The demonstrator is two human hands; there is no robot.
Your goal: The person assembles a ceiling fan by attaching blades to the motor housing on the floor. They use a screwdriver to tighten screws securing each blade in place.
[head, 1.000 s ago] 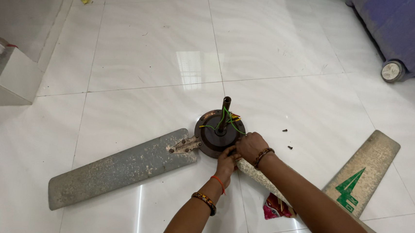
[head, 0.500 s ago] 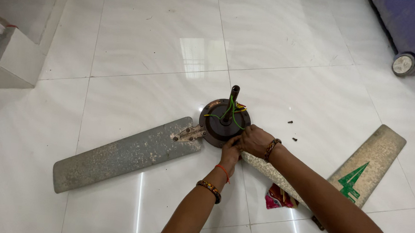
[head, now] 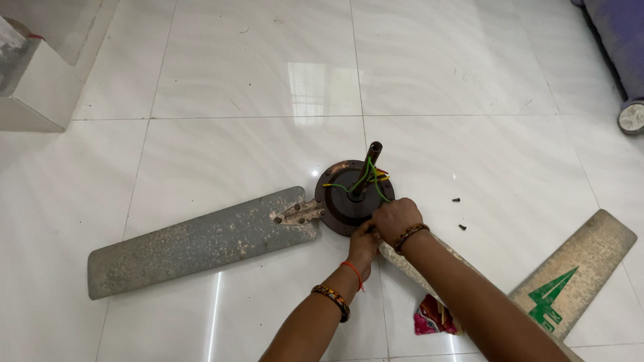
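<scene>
Our view tipped nearer and leftward, fan motor now lower in view, purple wheeled bin slid to the far right corner, our right hand shifted slightly along the motor's near rim, left hand just under it.

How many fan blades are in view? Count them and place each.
3. One grey blade is bolted to the motor, lying left. One runs under the right arm, mostly hidden. One loose blade with a green mark lies at right.
</scene>
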